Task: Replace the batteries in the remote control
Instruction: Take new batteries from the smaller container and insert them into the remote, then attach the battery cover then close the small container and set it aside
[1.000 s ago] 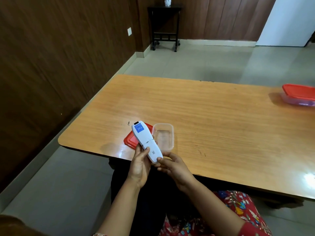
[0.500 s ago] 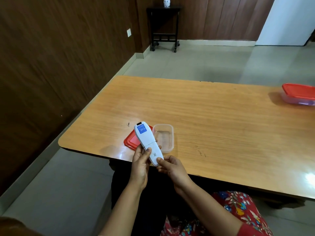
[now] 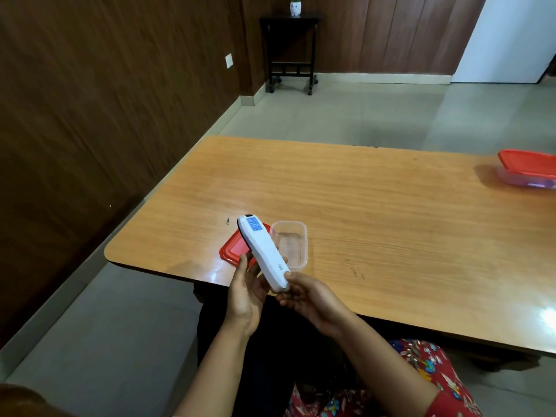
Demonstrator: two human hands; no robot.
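We hold the white remote control (image 3: 263,251) back-up between both hands, left hand (image 3: 247,291) cradling its underside, right hand (image 3: 305,296) pinching its near end, and judge it light, rigid, slick plastic best gripped along its edges.

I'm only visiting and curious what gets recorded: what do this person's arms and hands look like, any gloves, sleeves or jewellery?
Both hands are bare: the left hand and right hand show no gloves, and no rings or watch can be seen. The forearms are uncovered too. At the right arm's upper end sits a red sleeve with a colourful floral print, matching the red floral garment over the lap.
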